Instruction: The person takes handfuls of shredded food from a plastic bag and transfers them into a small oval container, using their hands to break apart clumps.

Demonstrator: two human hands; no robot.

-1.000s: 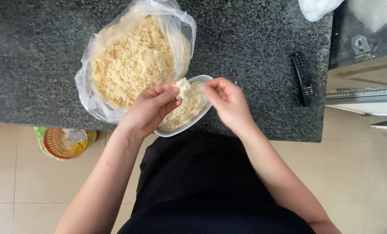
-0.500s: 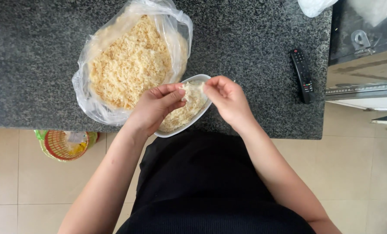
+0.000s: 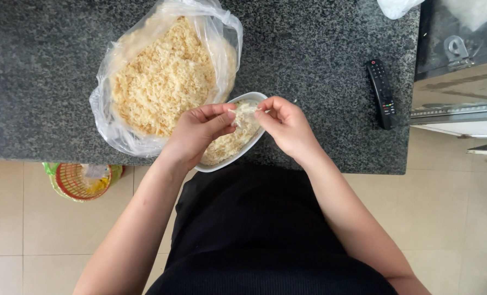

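Note:
A white oval dish point(image 3: 253, 97) half full of pale crumbs sits at the near edge of a dark speckled stone counter point(image 3: 320, 60). Over the dish, my left hand point(image 3: 197, 134) and my right hand point(image 3: 287, 125) pinch a small pale crumb-coated piece point(image 3: 245, 109) between their fingertips. Just left of the dish lies an open clear plastic bag point(image 3: 161, 82) heaped with yellowish crumbs; my left hand rests against its near side.
A black remote control point(image 3: 381, 94) lies near the counter's right edge. A grey metal unit point(image 3: 462, 38) stands beside the counter at the right. On the tiled floor at the left stands a red and green basket point(image 3: 79, 183). A white plastic bag point(image 3: 396, 6) shows at the top.
Both hands have lifted slightly and drawn together over the dish, now pinching the pale piece between them. The bag and dish stay in place.

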